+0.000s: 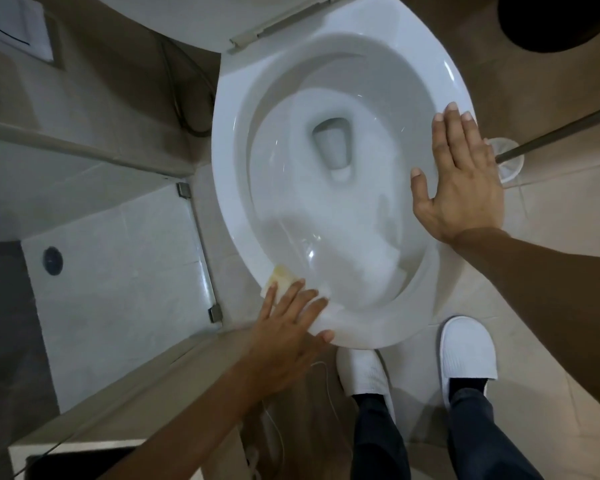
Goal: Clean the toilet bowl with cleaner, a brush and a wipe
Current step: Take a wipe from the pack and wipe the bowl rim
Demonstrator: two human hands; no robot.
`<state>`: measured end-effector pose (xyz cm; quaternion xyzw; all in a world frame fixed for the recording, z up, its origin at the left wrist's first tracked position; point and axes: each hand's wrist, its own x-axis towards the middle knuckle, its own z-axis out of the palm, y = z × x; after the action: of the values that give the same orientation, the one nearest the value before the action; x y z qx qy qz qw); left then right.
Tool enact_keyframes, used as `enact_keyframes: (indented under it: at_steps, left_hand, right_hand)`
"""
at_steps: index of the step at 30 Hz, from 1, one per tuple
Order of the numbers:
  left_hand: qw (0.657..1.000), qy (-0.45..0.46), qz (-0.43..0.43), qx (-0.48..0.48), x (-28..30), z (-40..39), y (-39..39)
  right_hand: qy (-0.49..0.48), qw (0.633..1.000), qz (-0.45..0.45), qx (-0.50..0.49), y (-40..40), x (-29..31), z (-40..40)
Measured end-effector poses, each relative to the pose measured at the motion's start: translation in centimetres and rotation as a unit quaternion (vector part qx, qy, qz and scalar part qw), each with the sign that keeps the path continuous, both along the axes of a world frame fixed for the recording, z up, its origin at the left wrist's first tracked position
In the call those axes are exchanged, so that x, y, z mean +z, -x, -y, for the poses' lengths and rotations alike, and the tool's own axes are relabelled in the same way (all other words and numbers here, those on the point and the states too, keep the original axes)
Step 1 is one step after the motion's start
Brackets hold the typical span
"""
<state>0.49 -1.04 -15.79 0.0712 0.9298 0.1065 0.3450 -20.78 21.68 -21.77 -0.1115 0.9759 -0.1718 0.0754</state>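
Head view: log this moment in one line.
phase: wiping rim | left hand: presses wipe on toilet rim | right hand: flat on rim

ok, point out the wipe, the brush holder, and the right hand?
pale yellow-and-white wipe [280, 276]: head view, yellow corner past the fingertips.
clear round brush holder [509, 165]: head view, its rim.
right hand [465, 178]: head view, back of hand.
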Motion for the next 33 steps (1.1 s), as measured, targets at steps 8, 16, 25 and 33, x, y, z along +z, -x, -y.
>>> enact_keyframes:
  at_steps: [8, 16, 25, 33]
  left_hand:
    - [0.997, -0.057, 0.023, 0.057, 0.8, -4.2, -0.6]
    - [0.993, -0.086, 0.022, 0.078, 0.6, -5.9, -0.9]
    - [0.994, -0.089, -0.011, 0.059, 0.2, -8.9, -1.6]
    - [0.996, -0.046, -0.044, -0.066, -1.1, -4.6, -4.8]
  right_hand:
    - [-0.006, 1.000, 0.004, 0.003, 0.0, 0.0, 0.0]
    - [-0.009, 1.000, 0.006, 0.006, 0.1, 0.0, -0.1]
    - [-0.011, 1.000, 0.009, 0.006, 0.2, 0.2, -0.1]
    - [-0.008, 1.000, 0.010, 0.005, 0.0, 0.4, 0.0]
